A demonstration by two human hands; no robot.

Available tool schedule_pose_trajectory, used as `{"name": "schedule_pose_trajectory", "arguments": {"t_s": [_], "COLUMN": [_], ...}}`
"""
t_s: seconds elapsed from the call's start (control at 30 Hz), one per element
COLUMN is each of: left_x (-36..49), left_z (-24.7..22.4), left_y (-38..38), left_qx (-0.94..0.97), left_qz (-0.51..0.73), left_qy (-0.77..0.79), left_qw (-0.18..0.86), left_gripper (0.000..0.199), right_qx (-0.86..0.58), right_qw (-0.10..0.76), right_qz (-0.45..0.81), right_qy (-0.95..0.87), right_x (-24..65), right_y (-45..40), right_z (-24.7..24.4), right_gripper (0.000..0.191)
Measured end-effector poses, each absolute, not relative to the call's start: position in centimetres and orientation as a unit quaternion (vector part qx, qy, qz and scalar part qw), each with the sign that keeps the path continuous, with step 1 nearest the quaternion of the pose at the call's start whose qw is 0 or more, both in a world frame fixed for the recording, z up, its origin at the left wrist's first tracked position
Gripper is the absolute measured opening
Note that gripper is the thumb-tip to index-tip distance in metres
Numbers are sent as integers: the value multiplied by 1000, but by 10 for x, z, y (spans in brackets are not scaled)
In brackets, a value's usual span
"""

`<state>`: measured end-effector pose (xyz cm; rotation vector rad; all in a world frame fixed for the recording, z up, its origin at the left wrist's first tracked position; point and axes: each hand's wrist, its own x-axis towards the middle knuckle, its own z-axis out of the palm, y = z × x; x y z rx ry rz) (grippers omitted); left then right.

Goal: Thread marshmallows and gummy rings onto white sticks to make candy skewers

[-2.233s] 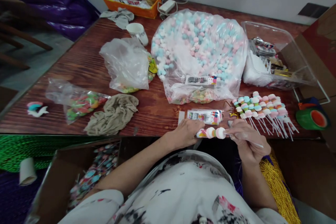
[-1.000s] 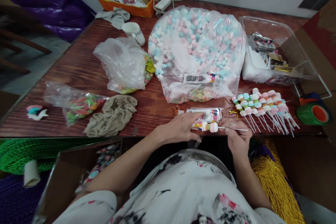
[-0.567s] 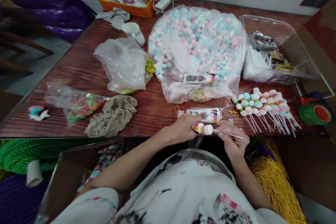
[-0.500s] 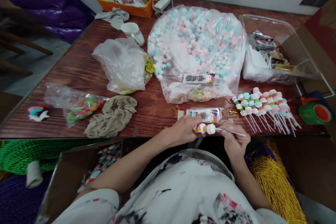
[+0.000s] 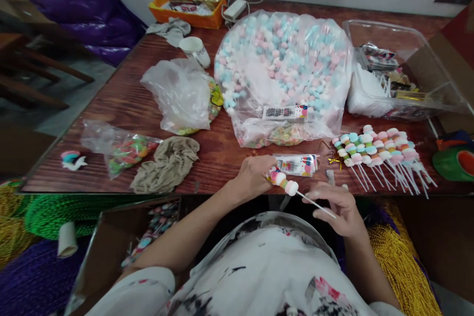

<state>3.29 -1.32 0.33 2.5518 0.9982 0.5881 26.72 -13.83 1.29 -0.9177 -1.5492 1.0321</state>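
My left hand [image 5: 255, 174] is closed around the far end of a marshmallow skewer [image 5: 291, 187], white, pink and yellowish pieces on a white stick. A bit of colourful printed wrapper shows at the held end. The stick slants down to the right, towards my right hand [image 5: 338, 205]. That hand is open, thumb and fingers apart on either side of the stick; whether it touches the stick I cannot tell. Just beyond my hands lies a stack of printed clear wrappers [image 5: 296, 164]. Gold twist ties [image 5: 335, 160] lie to their right, beside a pile of finished marshmallow skewers [image 5: 374, 145].
A big bag of marshmallows [image 5: 285, 59] fills the table's middle. To its right stands a clear plastic bin [image 5: 400, 103]; green tape [image 5: 450, 164] is at the right edge. Leftward are bags of gummy candy [image 5: 129, 153], a cloth [image 5: 168, 163] and a mug [image 5: 195, 51].
My right hand has opened its fingers from the stick and moved slightly down and right. The skewer now tilts more steeply down to the right. The whole view has shifted a little.
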Motion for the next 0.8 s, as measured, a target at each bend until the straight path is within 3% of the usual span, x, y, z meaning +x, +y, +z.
{"name": "schedule_pose_trajectory", "arguments": {"t_s": [0.13,0.33,0.47,0.6,0.7,0.77,0.8], "left_x": [29,33,31,29,27,24,21], "left_z": [6,13,14,15,19,23,26], "left_y": [-11,-12,-11,-3,7,9,9], "left_qx": [918,924,933,960,959,930,908], "left_qz": [242,261,275,237,219,250,279], "left_qy": [311,279,230,151,181,268,312], "left_qw": [47,-14,-28,-13,-6,-17,-17], "left_gripper": [24,30,26,17,15,26,42], "right_qx": [-430,-527,-533,-503,-481,-495,-506], "right_qw": [503,420,391,437,503,542,556], "right_qz": [474,387,442,571,596,558,532], "right_qy": [-581,-629,-607,-480,-400,-387,-390], "right_x": [273,254,238,221,211,210,211], "right_y": [-159,-160,-156,-155,-152,-149,-147], "right_z": [20,20,10,-11,-21,-22,-21], "right_gripper": [45,24,21,29,29,28,26]}}
